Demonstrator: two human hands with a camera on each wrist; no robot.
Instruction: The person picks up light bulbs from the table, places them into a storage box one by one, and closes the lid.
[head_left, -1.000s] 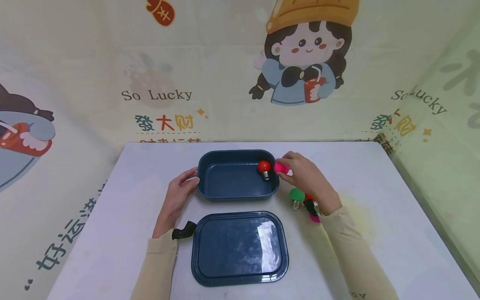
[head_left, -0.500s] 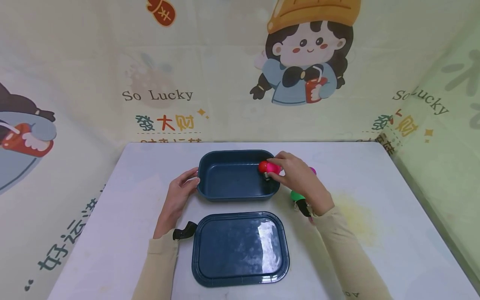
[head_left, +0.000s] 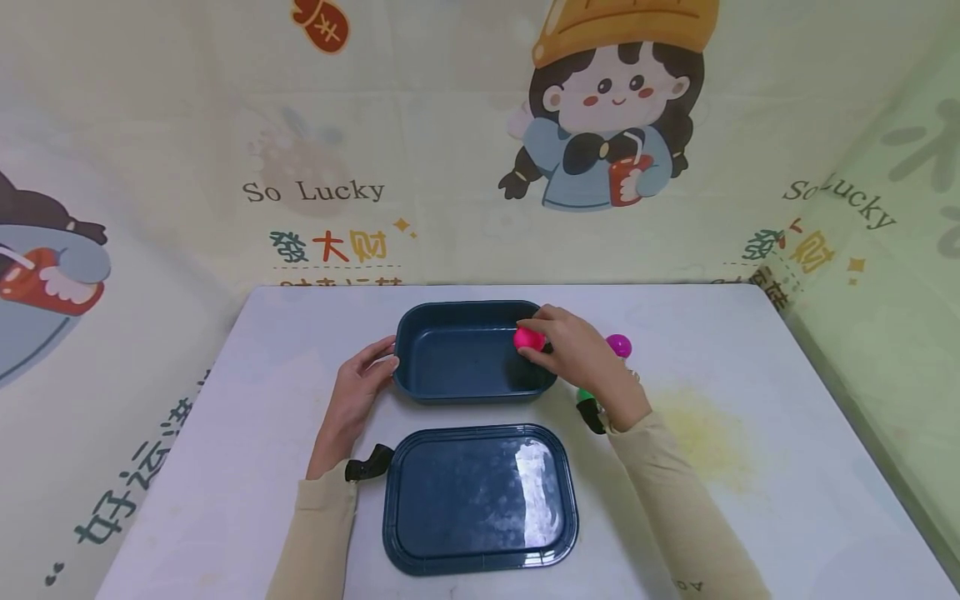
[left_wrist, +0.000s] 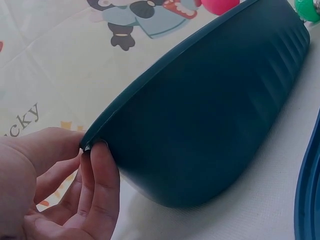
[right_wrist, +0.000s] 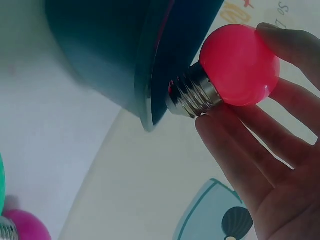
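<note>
My right hand [head_left: 581, 352] holds a pink light bulb [head_left: 528, 338] above the right end of a dark blue plastic box [head_left: 450, 358]. In the right wrist view, thumb and fingers grip the pink globe [right_wrist: 242, 65], and the silver screw base [right_wrist: 194, 95] points toward the box rim [right_wrist: 148, 100]. At the box's left end my left hand [head_left: 357, 387] pinches the rim. The left wrist view has its thumb and fingertips on either side of that edge, against the tall outer wall [left_wrist: 200, 120]. The red bulb inside the box is hidden behind the right hand and pink bulb.
A dark blue lid [head_left: 476, 500] lies flat in front of the box. Right of the box, a purple bulb [head_left: 619, 346] and a green bulb [head_left: 584, 395] lie on the white table [head_left: 750, 367], partly behind the right wrist. A printed cloth [head_left: 450, 167] hangs behind.
My right hand has carried the pink bulb leftward, from beside the box's right rim to above its inside. The red bulb has become hidden; the purple bulb has come into view. The left hand has stayed put.
</note>
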